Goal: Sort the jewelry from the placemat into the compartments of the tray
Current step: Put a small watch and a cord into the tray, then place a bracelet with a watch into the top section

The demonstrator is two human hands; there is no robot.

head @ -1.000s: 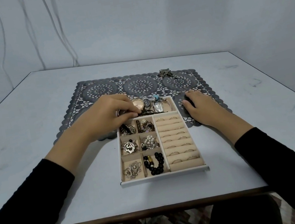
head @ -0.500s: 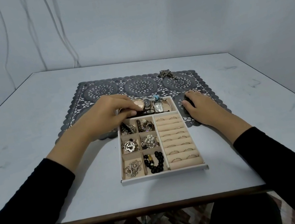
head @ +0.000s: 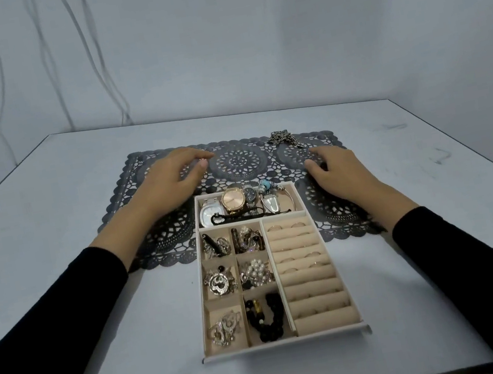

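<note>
A white tray with beige compartments sits partly on a dark lace placemat. Its top compartment holds watches and bracelets. Small left compartments hold pendants, pearls and black beads. Rings sit in the ring rolls on the right. A metal chain piece lies at the placemat's far right edge. My left hand hovers over the mat, left of the tray's top, with relaxed fingers holding nothing. My right hand rests on the mat just below the chain piece, fingers loosely bent, holding nothing.
The white table runs to edges at left, right and front. Cables hang down the grey wall behind.
My left hand has lifted off the watch compartment and moved back and left over the mat. My right hand has moved forward toward the chain piece. The watches are now in plain sight.
</note>
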